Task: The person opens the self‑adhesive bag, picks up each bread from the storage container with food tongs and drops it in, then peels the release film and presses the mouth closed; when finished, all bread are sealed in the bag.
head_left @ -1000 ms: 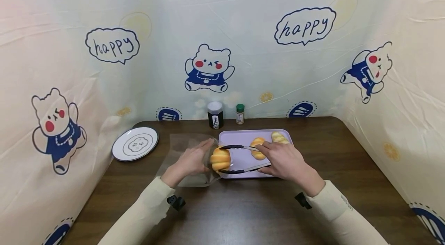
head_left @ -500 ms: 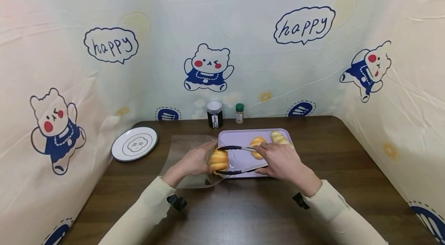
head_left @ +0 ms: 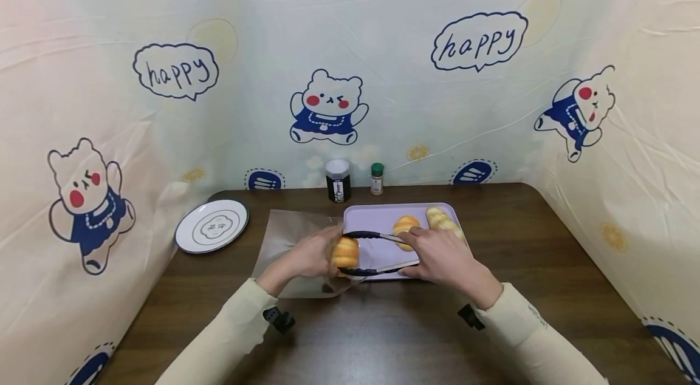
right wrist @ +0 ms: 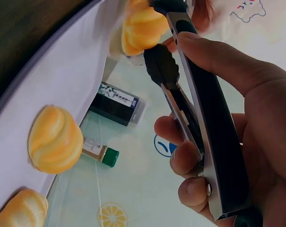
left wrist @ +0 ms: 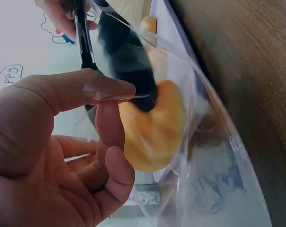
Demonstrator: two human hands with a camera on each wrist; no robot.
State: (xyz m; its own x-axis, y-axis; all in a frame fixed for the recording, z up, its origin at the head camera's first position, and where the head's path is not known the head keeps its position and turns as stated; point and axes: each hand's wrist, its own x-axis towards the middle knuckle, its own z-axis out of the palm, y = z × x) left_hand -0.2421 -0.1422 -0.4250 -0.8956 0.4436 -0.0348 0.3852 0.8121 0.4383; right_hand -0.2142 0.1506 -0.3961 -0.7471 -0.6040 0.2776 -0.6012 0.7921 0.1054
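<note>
My left hand pinches the edge of a clear plastic bag between thumb and fingers, as the left wrist view shows up close. In my right hand is a pair of tongs with black tips. Between those tips sits a golden bread roll, at the bag's mouth, beside my left fingers. Clear film shows around the roll in the left wrist view. The roll's left side is partly hidden by my left hand.
A lilac tray carries another round roll and a paler twisted bread. Behind it stand a dark jar and a green-capped shaker. A white plate lies at the left edge of the table.
The tongs and right hand have shifted slightly left with the roll, which now sits further into the bag's mouth. The left hand keeps its pinch on the bag.
</note>
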